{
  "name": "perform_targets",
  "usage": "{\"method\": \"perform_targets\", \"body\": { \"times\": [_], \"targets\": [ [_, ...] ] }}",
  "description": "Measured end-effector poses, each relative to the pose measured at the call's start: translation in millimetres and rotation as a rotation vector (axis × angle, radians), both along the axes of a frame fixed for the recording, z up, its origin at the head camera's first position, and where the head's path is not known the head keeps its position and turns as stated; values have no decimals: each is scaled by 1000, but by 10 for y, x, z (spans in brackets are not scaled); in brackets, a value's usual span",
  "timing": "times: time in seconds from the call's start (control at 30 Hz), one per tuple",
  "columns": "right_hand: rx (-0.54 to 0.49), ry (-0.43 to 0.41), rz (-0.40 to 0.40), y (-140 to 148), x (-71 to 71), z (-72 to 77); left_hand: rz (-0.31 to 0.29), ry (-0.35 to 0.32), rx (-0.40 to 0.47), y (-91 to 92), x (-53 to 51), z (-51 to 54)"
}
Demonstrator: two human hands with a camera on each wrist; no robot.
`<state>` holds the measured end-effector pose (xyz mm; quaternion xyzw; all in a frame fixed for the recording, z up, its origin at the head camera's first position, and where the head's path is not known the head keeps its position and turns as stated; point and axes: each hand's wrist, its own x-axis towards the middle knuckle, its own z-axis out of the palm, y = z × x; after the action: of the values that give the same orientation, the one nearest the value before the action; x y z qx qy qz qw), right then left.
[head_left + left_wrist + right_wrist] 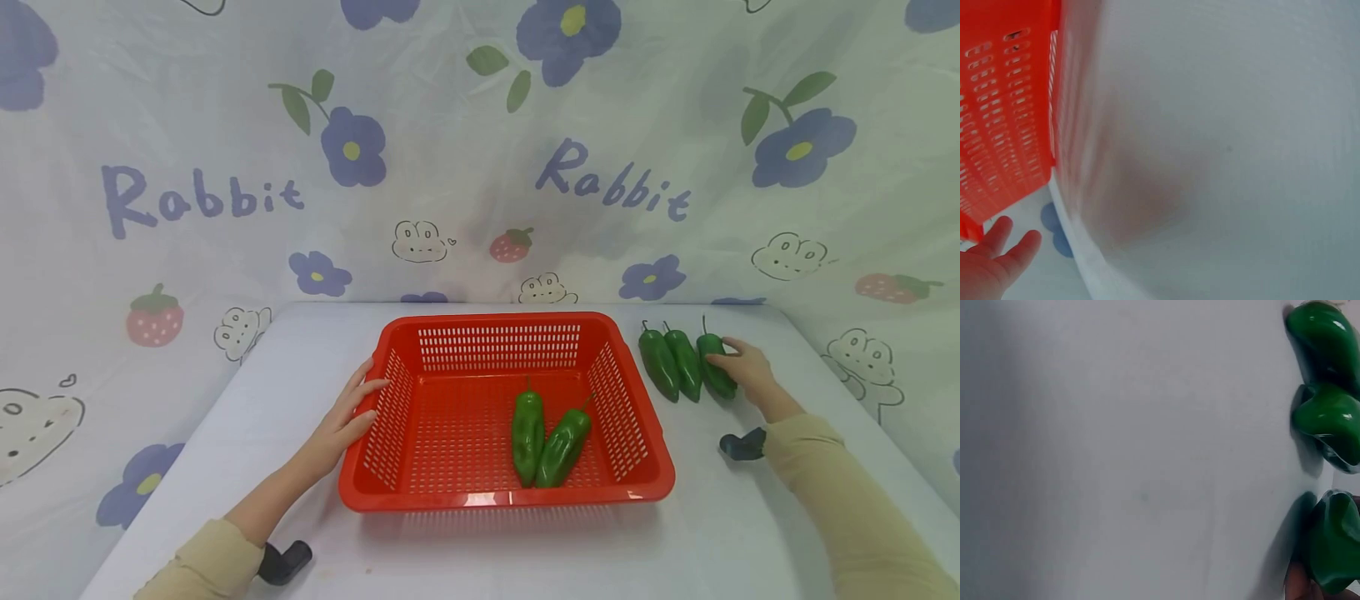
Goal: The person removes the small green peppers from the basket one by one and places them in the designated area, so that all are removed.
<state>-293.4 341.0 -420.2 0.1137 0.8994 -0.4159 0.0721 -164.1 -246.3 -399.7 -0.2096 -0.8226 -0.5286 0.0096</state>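
Observation:
A red plastic basket (510,500) stands on the table, with two green peppers (528,433) lying in its right half. My left hand (348,417) rests on the basket's left rim, fingers loosely extended; in the left wrist view the fingers (1019,250) reach out beside the slotted red wall. Right of the basket lie three more green peppers, stems pointing away. My right hand (750,375) grips the rightmost pepper (714,371) between thumb and fingers. In the right wrist view that pepper (1335,547) is close to the white surface, with only a little of the hand showing.
Two other peppers (660,367) lie side by side between the basket and my right hand. A white tabletop (712,533) runs beneath everything. Behind it hangs a white sheet (465,158) with flowers, rabbits and strawberries. A dark wrist device (742,446) sticks out by the right sleeve.

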Motion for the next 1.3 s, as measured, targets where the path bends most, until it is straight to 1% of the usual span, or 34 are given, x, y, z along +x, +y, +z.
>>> {"method": "perform_targets", "body": {
  "times": [0.07,0.17,0.4,0.57,0.73,0.87,1.0,1.17,1.3],
  "targets": [
    [25,-18,2,-3,-2,-11,0,-1,2,-1,3,1],
    [32,-42,-9,-19,-5,-16,-5,0,10,0,6,3],
    [44,-63,2,-33,-20,2,-9,1,15,-8,1,-7],
    [36,-58,7,-6,-14,27,-6,-3,9,-6,-1,-3],
    [7,-83,14,36,3,86,-7,-4,4,0,6,6],
    [-30,-64,35,26,48,209,-7,2,1,-1,13,3],
    [-53,-19,57,-69,130,405,-6,5,2,4,17,5],
    [-48,35,98,-221,192,655,-6,5,0,12,14,19],
    [-31,47,136,-334,211,806,-2,1,-9,8,13,21]
  ]
}}
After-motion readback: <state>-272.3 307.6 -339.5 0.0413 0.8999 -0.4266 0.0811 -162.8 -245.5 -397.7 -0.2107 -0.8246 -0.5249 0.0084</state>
